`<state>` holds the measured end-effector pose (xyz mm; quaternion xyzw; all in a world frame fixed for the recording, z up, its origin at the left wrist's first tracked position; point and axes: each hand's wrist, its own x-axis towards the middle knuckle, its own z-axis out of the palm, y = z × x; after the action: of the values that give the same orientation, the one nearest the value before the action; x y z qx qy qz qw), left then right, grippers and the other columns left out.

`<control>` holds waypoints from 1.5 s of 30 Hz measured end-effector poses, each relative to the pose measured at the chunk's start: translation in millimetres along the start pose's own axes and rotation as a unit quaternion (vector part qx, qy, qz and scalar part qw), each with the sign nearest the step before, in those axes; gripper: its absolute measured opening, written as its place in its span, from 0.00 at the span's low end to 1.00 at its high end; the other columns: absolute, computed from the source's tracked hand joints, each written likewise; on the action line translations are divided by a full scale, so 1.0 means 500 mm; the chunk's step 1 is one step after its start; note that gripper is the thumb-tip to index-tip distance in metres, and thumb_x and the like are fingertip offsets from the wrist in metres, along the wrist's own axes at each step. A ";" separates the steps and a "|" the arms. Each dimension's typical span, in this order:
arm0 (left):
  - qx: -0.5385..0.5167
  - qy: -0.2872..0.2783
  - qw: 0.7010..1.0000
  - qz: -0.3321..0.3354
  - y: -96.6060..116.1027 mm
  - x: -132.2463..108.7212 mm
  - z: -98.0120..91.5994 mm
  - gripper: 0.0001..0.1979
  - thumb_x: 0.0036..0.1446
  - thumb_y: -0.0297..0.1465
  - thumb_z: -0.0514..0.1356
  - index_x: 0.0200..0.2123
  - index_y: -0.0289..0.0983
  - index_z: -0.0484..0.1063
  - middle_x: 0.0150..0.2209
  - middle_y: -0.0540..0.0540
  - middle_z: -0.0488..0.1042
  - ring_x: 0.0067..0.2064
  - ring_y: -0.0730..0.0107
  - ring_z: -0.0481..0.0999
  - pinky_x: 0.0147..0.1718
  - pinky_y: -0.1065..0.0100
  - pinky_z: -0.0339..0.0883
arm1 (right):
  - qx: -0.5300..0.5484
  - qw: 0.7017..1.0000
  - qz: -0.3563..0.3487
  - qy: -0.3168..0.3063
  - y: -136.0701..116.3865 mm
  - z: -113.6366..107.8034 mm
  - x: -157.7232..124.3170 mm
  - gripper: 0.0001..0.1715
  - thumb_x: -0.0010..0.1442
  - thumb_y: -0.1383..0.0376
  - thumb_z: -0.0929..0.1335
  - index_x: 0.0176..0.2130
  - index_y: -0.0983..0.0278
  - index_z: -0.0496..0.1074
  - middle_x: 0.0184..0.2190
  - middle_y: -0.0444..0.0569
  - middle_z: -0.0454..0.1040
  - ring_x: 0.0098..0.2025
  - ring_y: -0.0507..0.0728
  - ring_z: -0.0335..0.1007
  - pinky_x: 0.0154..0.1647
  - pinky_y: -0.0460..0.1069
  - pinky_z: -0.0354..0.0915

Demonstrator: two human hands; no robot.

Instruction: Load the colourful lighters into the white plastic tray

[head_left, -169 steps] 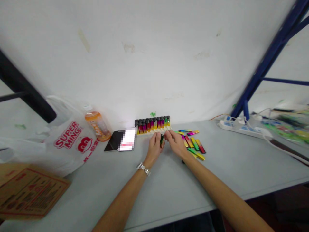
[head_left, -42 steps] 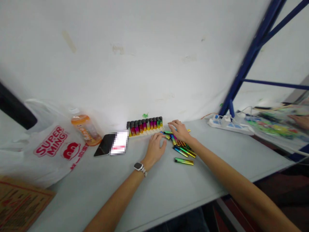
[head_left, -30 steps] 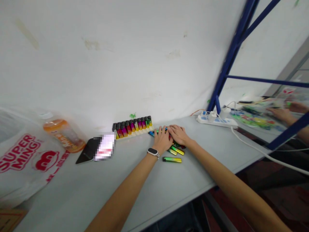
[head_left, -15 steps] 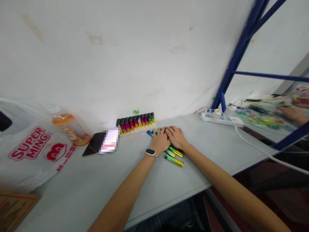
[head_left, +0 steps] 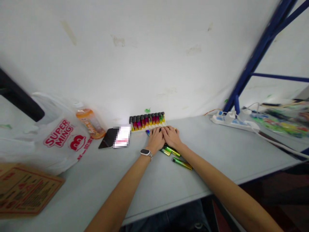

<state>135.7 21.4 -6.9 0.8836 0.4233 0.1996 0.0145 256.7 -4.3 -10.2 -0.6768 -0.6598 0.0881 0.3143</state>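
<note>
My left hand (head_left: pixel 156 139) and my right hand (head_left: pixel 172 137) lie side by side, palms down, over a small pile of shiny lighters. Their fingers are stretched out and the hands touch each other. Green-and-yellow lighters (head_left: pixel 173 151) stick out below my palms, and the blue end of another lighter (head_left: pixel 147 132) shows left of my left fingers. The rest of the pile is hidden. One loose green-and-yellow lighter (head_left: pixel 182 163) lies nearer me, beside my right forearm. Behind my hands, a pale tray (head_left: pixel 140 129) holds rows of upright multicoloured lighters (head_left: pixel 147 120) with black tops.
Left of the tray lie a dark phone (head_left: pixel 109 138), an orange drink bottle (head_left: pixel 90 124), a white plastic bag (head_left: pixel 60 141) and a cardboard box (head_left: pixel 29 190). To the right are a white power strip (head_left: pixel 234 122), a blue metal frame (head_left: pixel 253 61) and plastic packets (head_left: pixel 277 124).
The view has turned left. My hands have slid left across the table with the lighters under them, away from the loose lighter. A co-worker's hands at the far right have left the view.
</note>
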 end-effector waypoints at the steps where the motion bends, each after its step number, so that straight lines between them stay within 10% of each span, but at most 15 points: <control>1: 0.002 0.002 1.000 -0.008 -0.003 -0.002 -0.002 0.20 0.65 0.32 0.49 0.58 0.36 0.67 0.58 0.39 0.68 0.60 0.57 0.63 0.61 0.57 0.53 | 0.006 1.000 -0.001 -0.002 -0.003 0.003 0.003 0.25 0.72 0.53 0.53 0.51 0.58 0.72 0.53 0.53 0.71 0.58 0.59 0.61 0.62 0.62 0.46; 16: -0.037 0.051 0.997 -0.034 0.008 -0.033 -0.015 0.17 0.66 0.30 0.49 0.55 0.37 0.68 0.57 0.40 0.69 0.60 0.58 0.64 0.59 0.56 0.53 | -0.057 0.994 0.009 0.091 -0.059 -0.017 -0.059 0.25 0.71 0.53 0.54 0.53 0.60 0.70 0.55 0.56 0.68 0.60 0.61 0.58 0.66 0.65 0.37; 29: -0.024 0.066 0.993 -0.093 -0.041 -0.041 -0.032 0.15 0.64 0.27 0.48 0.49 0.36 0.71 0.54 0.40 0.72 0.56 0.57 0.68 0.55 0.56 0.58 | -0.096 0.983 -0.006 0.155 -0.084 0.056 0.102 0.24 0.71 0.56 0.54 0.44 0.62 0.73 0.48 0.56 0.72 0.53 0.62 0.61 0.59 0.62 0.46; 38: -0.058 0.077 0.993 -0.071 -0.057 -0.050 -0.055 0.13 0.64 0.26 0.49 0.44 0.36 0.72 0.47 0.41 0.73 0.51 0.58 0.70 0.51 0.57 0.63 | -0.066 0.989 -0.129 -0.030 -0.053 -0.021 0.075 0.11 0.59 0.67 0.63 0.39 0.64 0.74 0.40 0.52 0.74 0.44 0.57 0.69 0.46 0.49 0.59; 45: -0.091 0.092 0.988 -0.079 -0.074 -0.065 -0.063 0.09 0.62 0.27 0.53 0.41 0.37 0.73 0.43 0.42 0.73 0.49 0.58 0.71 0.49 0.57 0.64 | -0.169 0.978 -0.017 -0.118 -0.042 -0.053 0.033 0.14 0.55 0.54 0.68 0.33 0.62 0.76 0.35 0.52 0.79 0.37 0.59 0.73 0.36 0.49 0.61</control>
<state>78.3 16.1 3.6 0.8202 0.4718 0.3155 0.0715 255.0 1.7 27.1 -0.6939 -0.7089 0.0487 0.1168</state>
